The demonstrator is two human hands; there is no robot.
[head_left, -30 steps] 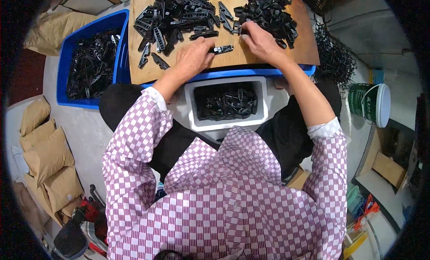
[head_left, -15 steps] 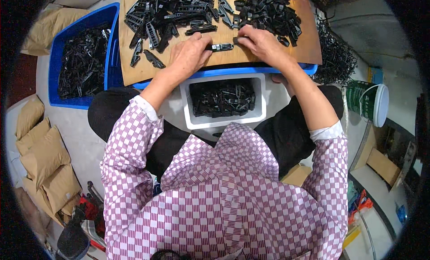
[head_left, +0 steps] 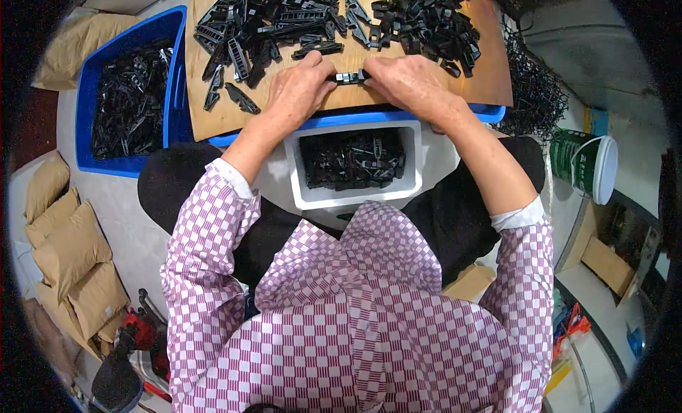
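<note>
A short black plastic part [head_left: 349, 78] spans the gap between my two hands, just above the wooden board. My left hand [head_left: 300, 86] grips its left end with thumb and fingers. At the other end, the fingers of my right hand [head_left: 406, 84] are closed on it, hiding that end. Beyond my left hand lies a heap of long, ribbed black plastic parts [head_left: 284, 18]. A second heap, of smaller black clip-like parts [head_left: 430, 25], is beyond my right hand. Two loose black parts [head_left: 241, 98] rest left of my left hand.
Below the edge of the wooden board [head_left: 490, 65] stands a white box [head_left: 418, 157] holding black parts. A blue bin [head_left: 84, 121] of black parts is at the left. Tangled black strips [head_left: 533, 86] and a green bucket [head_left: 568, 157] are at the right. Brown sacks [head_left: 74, 235] lie lower left.
My right hand has moved left and closed in on the right end of the part. The small black piece it held now meets the part, and the hands are closer together.
</note>
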